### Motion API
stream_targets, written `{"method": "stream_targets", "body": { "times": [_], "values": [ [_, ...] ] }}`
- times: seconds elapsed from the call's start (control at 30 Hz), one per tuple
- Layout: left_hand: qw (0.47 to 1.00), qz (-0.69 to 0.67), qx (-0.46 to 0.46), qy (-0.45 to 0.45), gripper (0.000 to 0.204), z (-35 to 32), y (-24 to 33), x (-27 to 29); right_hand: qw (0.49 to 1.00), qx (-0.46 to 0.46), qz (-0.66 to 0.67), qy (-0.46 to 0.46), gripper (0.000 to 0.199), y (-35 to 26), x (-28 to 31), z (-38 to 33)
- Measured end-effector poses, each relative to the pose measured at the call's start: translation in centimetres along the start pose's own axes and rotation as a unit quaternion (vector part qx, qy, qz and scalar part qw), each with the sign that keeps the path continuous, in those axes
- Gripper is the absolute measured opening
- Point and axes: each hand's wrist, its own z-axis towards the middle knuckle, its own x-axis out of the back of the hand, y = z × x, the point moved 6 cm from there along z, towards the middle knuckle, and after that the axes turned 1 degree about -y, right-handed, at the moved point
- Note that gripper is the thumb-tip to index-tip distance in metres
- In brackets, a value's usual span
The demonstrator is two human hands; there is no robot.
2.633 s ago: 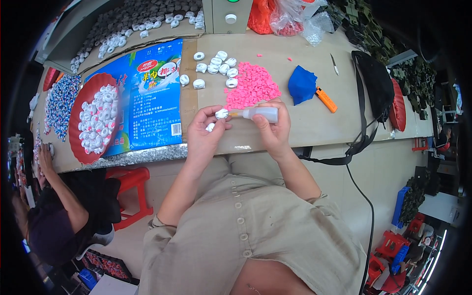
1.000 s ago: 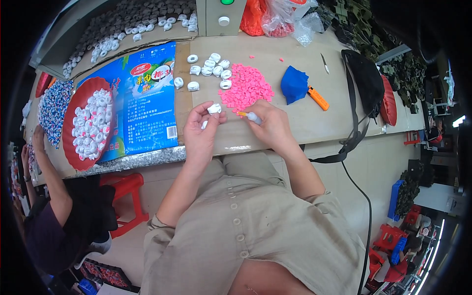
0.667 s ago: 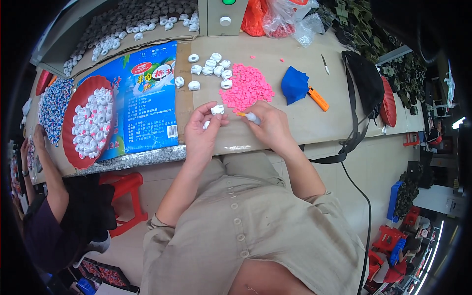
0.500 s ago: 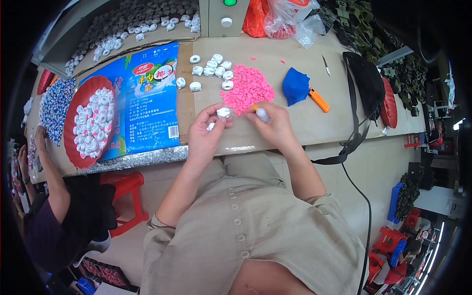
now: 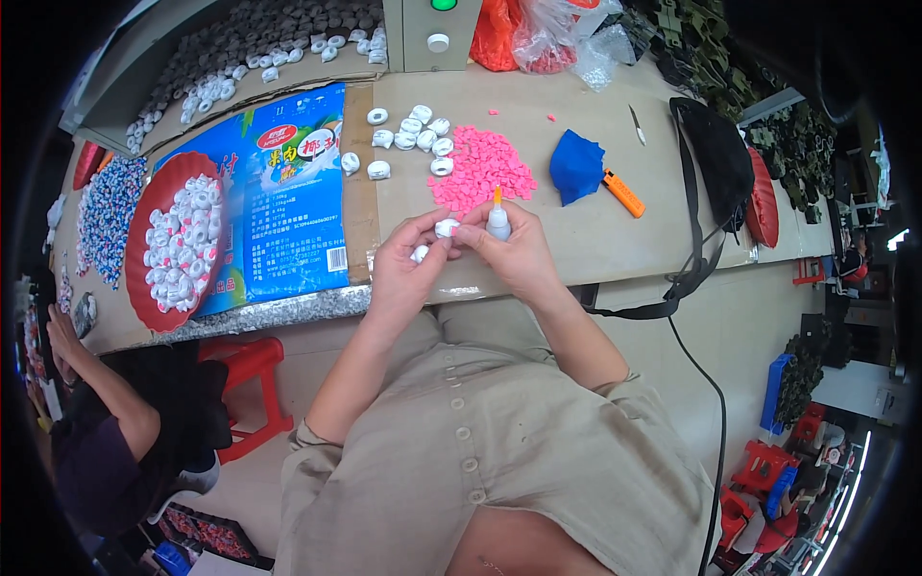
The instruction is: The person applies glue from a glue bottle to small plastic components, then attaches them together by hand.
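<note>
My left hand (image 5: 405, 267) is closed, pinching a small white moulded piece (image 5: 447, 228) between fingertips and thumb. A second white piece (image 5: 420, 253) is tucked in the same hand. My right hand (image 5: 523, 257) holds a small white squeeze bottle (image 5: 498, 227) with an orange tip pointing up and away. Its thumb and fingertip meet the pinched white piece, where a speck of pink shows; whether they also grip a pink bit is too small to tell. Just beyond both hands lies a heap of flat pink bits (image 5: 485, 165). Several loose white pieces (image 5: 411, 132) sit behind it.
At left, a red dish (image 5: 137, 278) full of white-and-pink pieces rests on a blue printed sheet (image 5: 288, 240). A blue object (image 5: 577, 168), an orange-handled tool (image 5: 624, 194), a small blade (image 5: 637, 125) and a black bag (image 5: 715, 158) lie right. A co-worker's arm (image 5: 110, 384) reaches in at left.
My right hand has moved left to the white piece, its bottle turning tip-up. The left hand has shifted slightly right and nearer me. The co-worker's hand has drawn back toward them.
</note>
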Motion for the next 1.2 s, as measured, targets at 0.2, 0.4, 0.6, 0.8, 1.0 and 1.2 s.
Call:
{"method": "stream_targets", "body": {
  "times": [0.2,0.4,0.6,0.8,1.0,1.2],
  "values": [
    [1.0,0.012,-0.007,-0.017,0.028,0.0,0.0,0.2,1.0,-0.012,-0.013,-0.001,0.013,-0.2,0.2,0.1],
    [0.999,0.025,0.001,-0.034,0.026,0.1,0.4,0.0,0.999,-0.038,-0.036,0.005,0.015,-0.4,0.2,0.1],
    [0.999,0.012,0.007,-0.051,0.025,0.1,0.3,0.2,0.996,-0.058,-0.065,-0.002,0.013,-0.4,-0.1,0.3],
    [1.0,-0.011,0.01,-0.018,0.027,0.2,0.0,0.5,0.994,-0.06,-0.085,0.028,0.013,-0.4,-0.2,0.3],
    [0.999,-0.04,0.033,0.013,0.025,0.4,-0.3,0.5,0.997,-0.043,-0.062,0.009,0.014,-0.1,-0.1,0.2],
    [0.998,-0.03,0.043,0.021,0.023,0.4,-0.2,0.6,0.998,-0.023,-0.056,0.007,0.013,0.4,-0.2,0.3]
  ]
}}
